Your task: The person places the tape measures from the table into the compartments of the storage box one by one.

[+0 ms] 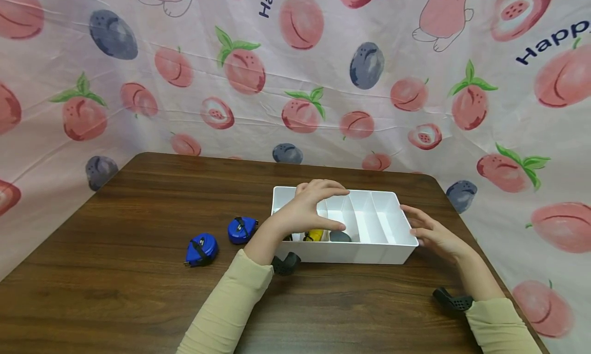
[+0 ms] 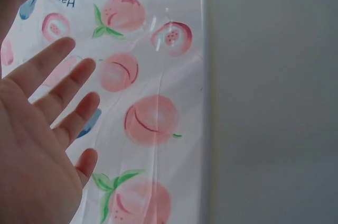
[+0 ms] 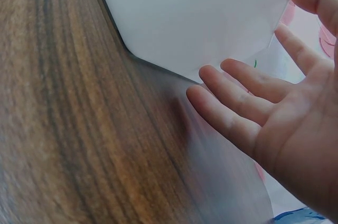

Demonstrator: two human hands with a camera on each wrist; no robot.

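Observation:
A white box point(image 1: 351, 252) with several compartments stands on the table. My left hand point(image 1: 302, 210) reaches over its left half, thumb and fingers spread wide with nothing between them. Below the thumb, a dark grey rounded object point(image 1: 340, 236) shows in one compartment, its kind unclear. Beside it lies a yellow and black object point(image 1: 313, 235), partly hidden by the front wall. At the box's right end is my right hand point(image 1: 434, 235), its fingertips against the wall. In the right wrist view those fingers point(image 3: 227, 110) are extended along the white end wall.
Two blue tape measures with black straps, one nearer point(image 1: 201, 250) and one farther point(image 1: 242, 230), lie on the brown wooden table point(image 1: 115, 272) left of the box. A fruit-print curtain point(image 1: 184, 31) hangs behind the table and at both sides.

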